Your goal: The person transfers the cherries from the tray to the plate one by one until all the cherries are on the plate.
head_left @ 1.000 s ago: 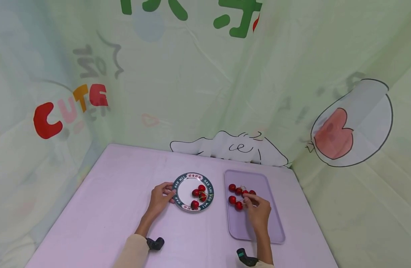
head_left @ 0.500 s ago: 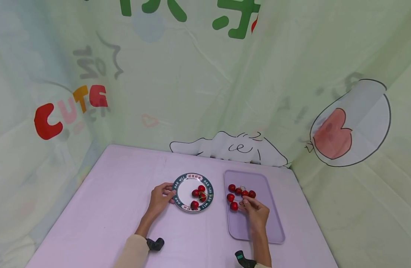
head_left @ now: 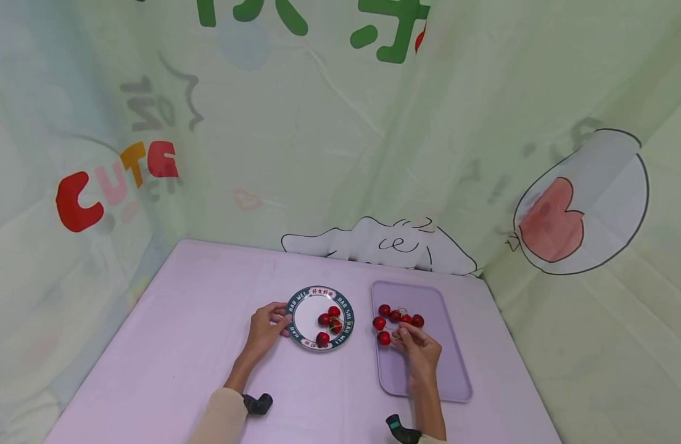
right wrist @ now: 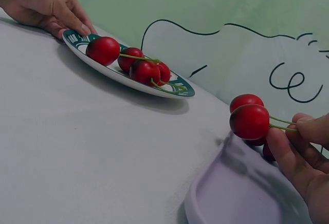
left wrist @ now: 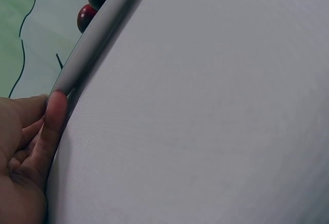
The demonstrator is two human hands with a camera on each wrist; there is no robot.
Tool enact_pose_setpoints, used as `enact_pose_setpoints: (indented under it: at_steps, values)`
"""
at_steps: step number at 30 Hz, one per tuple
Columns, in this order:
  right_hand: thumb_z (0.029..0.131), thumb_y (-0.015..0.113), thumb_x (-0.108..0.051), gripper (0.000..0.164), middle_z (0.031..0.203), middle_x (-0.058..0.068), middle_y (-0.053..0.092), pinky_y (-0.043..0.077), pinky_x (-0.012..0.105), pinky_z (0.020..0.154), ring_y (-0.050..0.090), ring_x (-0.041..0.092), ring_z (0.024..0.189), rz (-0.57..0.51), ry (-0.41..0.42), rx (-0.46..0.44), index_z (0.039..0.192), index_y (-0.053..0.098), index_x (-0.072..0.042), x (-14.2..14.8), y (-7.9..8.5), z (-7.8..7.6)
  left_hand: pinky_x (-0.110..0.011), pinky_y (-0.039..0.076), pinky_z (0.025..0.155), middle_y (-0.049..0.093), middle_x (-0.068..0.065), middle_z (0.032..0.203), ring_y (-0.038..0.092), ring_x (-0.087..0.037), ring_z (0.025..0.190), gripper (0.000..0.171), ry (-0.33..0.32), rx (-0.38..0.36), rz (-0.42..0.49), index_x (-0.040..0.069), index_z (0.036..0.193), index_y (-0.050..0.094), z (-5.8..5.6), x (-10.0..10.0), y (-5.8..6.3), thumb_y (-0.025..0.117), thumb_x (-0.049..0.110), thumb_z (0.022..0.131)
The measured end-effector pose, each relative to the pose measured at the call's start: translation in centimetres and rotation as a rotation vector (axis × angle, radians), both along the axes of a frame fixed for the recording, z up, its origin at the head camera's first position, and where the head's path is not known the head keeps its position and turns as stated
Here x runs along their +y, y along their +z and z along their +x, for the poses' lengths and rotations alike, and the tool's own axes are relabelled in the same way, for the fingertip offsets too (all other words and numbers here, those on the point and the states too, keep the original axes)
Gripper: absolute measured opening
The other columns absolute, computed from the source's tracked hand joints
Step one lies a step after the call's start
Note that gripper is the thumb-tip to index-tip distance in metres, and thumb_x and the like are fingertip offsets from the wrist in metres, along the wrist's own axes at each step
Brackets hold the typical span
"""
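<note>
My left hand pinches the left rim of a round white plate with a dark green lettered border. In the left wrist view, the thumb and fingers meet at the plate's edge. Several red cherries with green stems lie on the plate's right half. Over the left side of the purple tray, my right hand pinches the stems of a pair of cherries. That pair hangs above the tray near its left edge. Several more cherries lie in a row in the tray's upper part.
The table has a pale pinkish cover. A printed fabric curtain hangs behind it and along both sides. Between plate and tray runs a narrow strip of table.
My right hand has moved left with the pair of cherries, from the tray's middle toward its left edge. My left hand and the plate have stayed put.
</note>
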State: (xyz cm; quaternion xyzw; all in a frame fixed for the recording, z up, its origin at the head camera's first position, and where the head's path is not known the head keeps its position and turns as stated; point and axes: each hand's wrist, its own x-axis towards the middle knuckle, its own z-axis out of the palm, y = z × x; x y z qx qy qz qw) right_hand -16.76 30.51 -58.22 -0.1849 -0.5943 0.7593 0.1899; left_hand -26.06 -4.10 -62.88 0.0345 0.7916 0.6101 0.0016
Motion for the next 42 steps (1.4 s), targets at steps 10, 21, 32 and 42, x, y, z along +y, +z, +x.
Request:
enact_pose_setpoints:
  at_steps: [10, 21, 32, 42]
  values:
    - [0.103, 0.070, 0.004, 0.031, 0.092, 0.009, 0.082, 0.070, 0.036, 0.082, 0.081, 0.017, 0.083, -0.009, 0.028, 0.016, 0.128, 0.067, 0.022, -1.2, 0.6, -0.1, -0.016, 0.058, 0.066, 0.073, -0.015, 0.108, 0.072, -0.011, 0.064, 0.037, -0.012, 0.007, 0.012, 0.000, 0.138, 0.070, -0.3, 0.0, 0.0, 0.075, 0.005, 0.102]
    - [0.103, 0.069, 0.004, 0.031, 0.096, 0.010, 0.081, 0.069, 0.035, 0.084, 0.082, 0.018, 0.086, 0.012, 0.055, -0.009, 0.129, 0.067, 0.020, -2.8, 1.2, -0.3, -0.016, 0.058, 0.066, 0.073, -0.014, 0.107, 0.072, -0.011, 0.063, 0.036, -0.016, 0.011, 0.012, 0.000, 0.137, 0.071, -0.2, 0.2, 0.0, 0.075, 0.006, 0.102]
    - [0.105, 0.069, -0.004, 0.036, 0.115, 0.020, 0.078, 0.068, 0.030, 0.085, 0.081, 0.016, 0.093, 0.031, 0.094, -0.069, 0.137, 0.067, 0.013, -4.0, 0.1, -1.2, -0.017, 0.058, 0.065, 0.072, -0.015, 0.107, 0.072, -0.010, 0.064, 0.036, -0.014, 0.010, -0.007, -0.001, 0.137, 0.070, -0.1, 0.2, 0.0, 0.074, 0.006, 0.103]
    - [0.105, 0.068, 0.001, 0.028, 0.115, 0.022, 0.078, 0.069, 0.031, 0.083, 0.081, 0.017, 0.091, 0.033, 0.125, -0.028, 0.130, 0.070, 0.015, -6.1, 0.3, -1.4, -0.016, 0.058, 0.067, 0.073, -0.015, 0.109, 0.073, -0.013, 0.065, 0.037, -0.002, -0.014, -0.010, 0.001, 0.138, 0.070, -0.1, -0.1, -0.1, 0.076, 0.007, 0.102]
